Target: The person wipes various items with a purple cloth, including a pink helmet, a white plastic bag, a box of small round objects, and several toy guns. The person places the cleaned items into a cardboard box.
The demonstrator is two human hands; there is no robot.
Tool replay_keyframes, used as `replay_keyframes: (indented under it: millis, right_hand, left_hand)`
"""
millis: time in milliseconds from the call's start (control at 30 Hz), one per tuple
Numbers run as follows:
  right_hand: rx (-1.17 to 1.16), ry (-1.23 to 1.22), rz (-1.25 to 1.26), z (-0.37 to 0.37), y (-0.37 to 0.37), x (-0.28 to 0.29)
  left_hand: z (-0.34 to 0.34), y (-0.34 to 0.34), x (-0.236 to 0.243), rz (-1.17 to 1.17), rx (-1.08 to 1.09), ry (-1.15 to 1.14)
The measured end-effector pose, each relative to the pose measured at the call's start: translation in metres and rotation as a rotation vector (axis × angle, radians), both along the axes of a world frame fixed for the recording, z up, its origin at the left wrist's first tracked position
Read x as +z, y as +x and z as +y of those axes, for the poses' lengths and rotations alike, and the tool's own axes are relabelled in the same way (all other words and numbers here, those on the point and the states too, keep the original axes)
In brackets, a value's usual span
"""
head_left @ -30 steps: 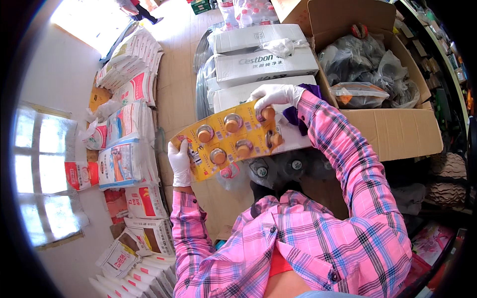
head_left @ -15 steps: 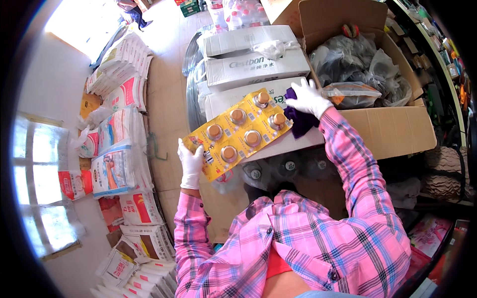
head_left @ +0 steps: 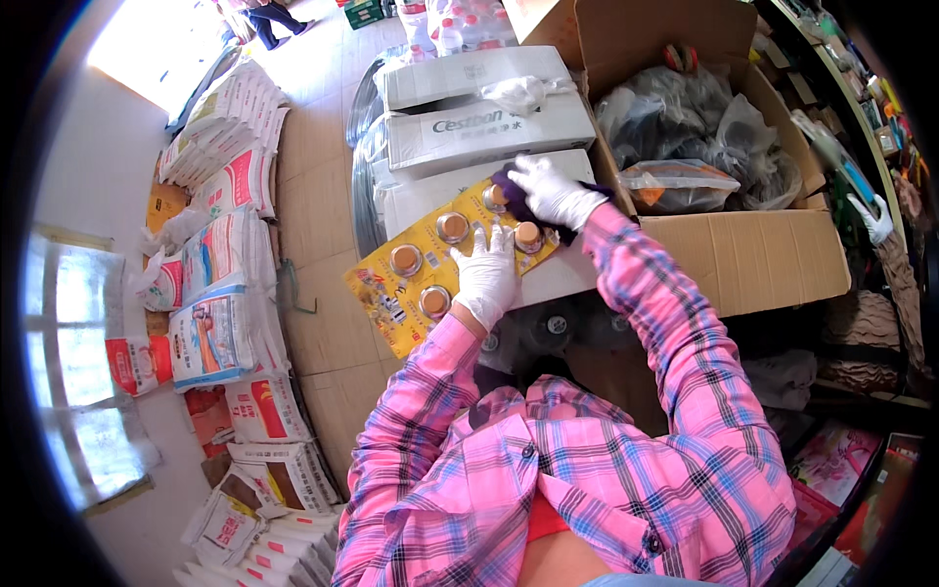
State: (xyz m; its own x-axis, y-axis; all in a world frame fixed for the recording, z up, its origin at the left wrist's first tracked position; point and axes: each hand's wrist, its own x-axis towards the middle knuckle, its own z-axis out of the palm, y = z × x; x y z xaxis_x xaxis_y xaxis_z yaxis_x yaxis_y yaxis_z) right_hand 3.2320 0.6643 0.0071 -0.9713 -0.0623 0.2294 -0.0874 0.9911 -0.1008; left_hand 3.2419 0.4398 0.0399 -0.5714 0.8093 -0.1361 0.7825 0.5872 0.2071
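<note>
My left hand (head_left: 486, 269), in a white glove, lies on a yellow card (head_left: 377, 303) with several round metal fittings topped by light-brown caps (head_left: 405, 259), its fingers spread between them. The card rests at a slant on a white carton (head_left: 411, 205). My right hand (head_left: 556, 196), also white-gloved, is closed on a dark purple cloth (head_left: 509, 181) over the card's upper right end, partly hiding that end.
Stacked sacks (head_left: 215, 254) line the left wall. More white cartons (head_left: 489, 137) and an open cardboard box (head_left: 743, 259) of bagged goods sit ahead. Clear jugs (head_left: 553, 333) are below the cartons. Crowded shelving (head_left: 880, 137) runs along the right. A person (head_left: 269, 22) is at the doorway.
My left hand has moved right, from the card's left end onto its middle. My right hand has let go of the card, taken the purple cloth and moved it left over the card.
</note>
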Motion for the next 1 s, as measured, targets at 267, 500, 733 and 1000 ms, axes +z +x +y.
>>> replay_keyframes:
  millis: [267,500,733,1000]
  right_hand:
    - [0.121,0.062,-0.374,-0.037,0.075,0.057]
    - [0.184,-0.227,-0.702,-0.014,0.083,0.116]
    - [-0.074,0.029,-0.132,-0.100,-0.002,0.106]
    - [-0.007,0.512,-0.296,-0.154,0.049,0.026]
  left_hand:
    - [-0.008,-0.005,-0.005,-0.056,0.015,-0.082]
    - [-0.009,-0.010,0.005,-0.091,0.006,0.003]
    - [-0.050,-0.024,-0.012,-0.208,0.159,0.090]
    - [-0.055,-0.018,-0.038,0.097,0.202,0.323]
